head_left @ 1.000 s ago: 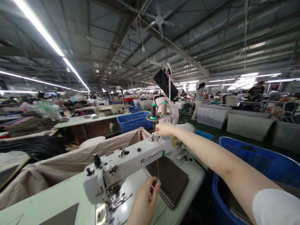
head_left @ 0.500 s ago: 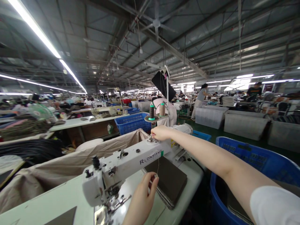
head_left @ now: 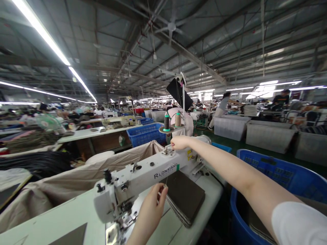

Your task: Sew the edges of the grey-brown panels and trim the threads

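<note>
A white sewing machine (head_left: 145, 172) stands on a pale green table (head_left: 63, 212). My left hand (head_left: 153, 204) is in front of its arm, thumb and fingertips pinched on a thin thread (head_left: 167, 181) that runs upward. My right hand (head_left: 181, 143) reaches over the machine, its fingers pinched together just above the metal fitting (head_left: 167, 151) on top. What those fingers hold is too small to make out. Beside my left hand lies a stack of dark brown fabric pieces (head_left: 186, 194). Two thread cones, one dark (head_left: 166, 123) and one tan (head_left: 178, 120), stand behind the machine.
A blue plastic basket (head_left: 236, 200) with dark pieces sits at the right. Beige cloth (head_left: 58, 180) hangs along the table's far edge. Another flat dark piece (head_left: 71, 234) lies at front left. Grey bins (head_left: 231, 127) and a co-worker (head_left: 220, 109) are farther back.
My left hand has moved slightly left and up, and less thread shows above it. My right hand has shifted a little to the right, away from the metal fitting.
</note>
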Available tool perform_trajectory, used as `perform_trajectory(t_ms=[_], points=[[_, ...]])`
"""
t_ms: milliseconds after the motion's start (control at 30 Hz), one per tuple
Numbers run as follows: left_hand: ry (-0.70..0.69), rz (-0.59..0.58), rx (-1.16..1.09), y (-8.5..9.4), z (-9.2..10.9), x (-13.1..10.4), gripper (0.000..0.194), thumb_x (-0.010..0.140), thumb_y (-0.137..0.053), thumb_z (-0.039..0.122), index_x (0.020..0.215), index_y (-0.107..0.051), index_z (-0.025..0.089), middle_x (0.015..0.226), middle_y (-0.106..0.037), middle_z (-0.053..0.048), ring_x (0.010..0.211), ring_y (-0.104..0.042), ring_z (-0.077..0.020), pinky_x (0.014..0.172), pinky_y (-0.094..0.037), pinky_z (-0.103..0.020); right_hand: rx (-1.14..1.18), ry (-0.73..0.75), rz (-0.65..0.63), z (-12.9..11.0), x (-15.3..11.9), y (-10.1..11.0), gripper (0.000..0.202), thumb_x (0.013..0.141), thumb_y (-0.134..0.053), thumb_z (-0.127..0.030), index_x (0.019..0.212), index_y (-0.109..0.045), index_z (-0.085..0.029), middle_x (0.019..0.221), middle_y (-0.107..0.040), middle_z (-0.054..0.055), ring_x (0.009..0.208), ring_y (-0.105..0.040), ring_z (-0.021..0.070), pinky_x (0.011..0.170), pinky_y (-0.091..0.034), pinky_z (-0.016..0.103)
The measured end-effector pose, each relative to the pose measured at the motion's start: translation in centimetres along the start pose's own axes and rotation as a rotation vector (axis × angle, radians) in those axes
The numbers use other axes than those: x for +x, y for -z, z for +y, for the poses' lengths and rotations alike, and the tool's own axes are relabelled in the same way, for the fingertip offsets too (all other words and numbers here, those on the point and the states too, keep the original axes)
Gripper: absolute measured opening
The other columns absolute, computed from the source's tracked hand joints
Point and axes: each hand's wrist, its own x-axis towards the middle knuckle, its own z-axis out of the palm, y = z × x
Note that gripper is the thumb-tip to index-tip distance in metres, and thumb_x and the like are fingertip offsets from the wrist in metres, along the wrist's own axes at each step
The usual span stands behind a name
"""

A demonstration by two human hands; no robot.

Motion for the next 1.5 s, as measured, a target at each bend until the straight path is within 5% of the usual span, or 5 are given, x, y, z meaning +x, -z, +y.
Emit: perform_trajectory(t_ms=[467, 733, 933, 1267, 1500], points=[[-0.005, 0.033, -0.041, -0.7, 0.2, 2.8, 0.036, 0.096, -0.037, 0.046, 0.098, -0.059, 0.018, 0.092, -0.065, -0.008, 0.085, -0.062, -0.0239, 0.078, -0.046, -0.036, 0.107, -0.008, 0.133, -0.6, -0.3, -0.6, 0.027, 0.094, -0.056, -0.040, 0.104, -0.065, -0.017, 0.106, -0.068, 0.006, 0.095, -0.063, 0.0195, 0.084, -0.048, 0.036], [0.077, -0.002, -0.108, -1.4, -2.5, -3.0, 0.035, 0.096, -0.038, 0.046, 0.103, -0.060, 0.020, 0.098, -0.063, -0.007, 0.079, -0.063, -0.0205, 0.068, -0.050, -0.031, 0.283, -0.049, 0.208, 3.1, -4.0, -1.2, 0.050, 0.099, -0.033, -0.055, 0.101, -0.064, -0.015, 0.094, -0.071, 0.006, 0.079, -0.062, 0.0173, 0.063, -0.039, 0.023], [0.116, -0.018, -0.219, -3.7, -2.5, -6.3, 0.037, 0.093, -0.042, 0.051, 0.099, -0.063, 0.021, 0.091, -0.063, -0.007, 0.072, -0.061, -0.0189, 0.061, -0.050, -0.028, 0.325, -0.061, 0.158, 2.1, -5.4, -2.8, 0.049, 0.100, -0.032, -0.049, 0.084, -0.069, -0.020, 0.087, -0.071, 0.003, 0.079, -0.063, 0.0167, 0.066, -0.040, 0.023], [0.159, -0.034, -0.247, -3.8, -3.1, -7.0, 0.041, 0.094, -0.039, 0.055, 0.104, -0.060, 0.021, 0.093, -0.061, -0.007, 0.073, -0.059, -0.0181, 0.057, -0.047, -0.025, 0.268, -0.210, 0.171, 0.6, -3.7, -4.3, 0.049, 0.095, -0.038, -0.054, 0.082, -0.073, -0.023, 0.086, -0.073, 0.005, 0.082, -0.065, 0.0214, 0.063, -0.038, 0.026], [0.116, -0.088, -0.351, -3.2, -0.6, -7.2, 0.044, 0.093, -0.036, 0.059, 0.099, -0.058, 0.022, 0.088, -0.060, -0.006, 0.069, -0.056, -0.0172, 0.058, -0.046, -0.026, 0.255, -0.239, 0.182, 0.8, -3.4, -4.7, 0.050, 0.095, -0.037, -0.057, 0.086, -0.073, -0.023, 0.090, -0.073, 0.005, 0.083, -0.065, 0.0218, 0.064, -0.039, 0.026]])
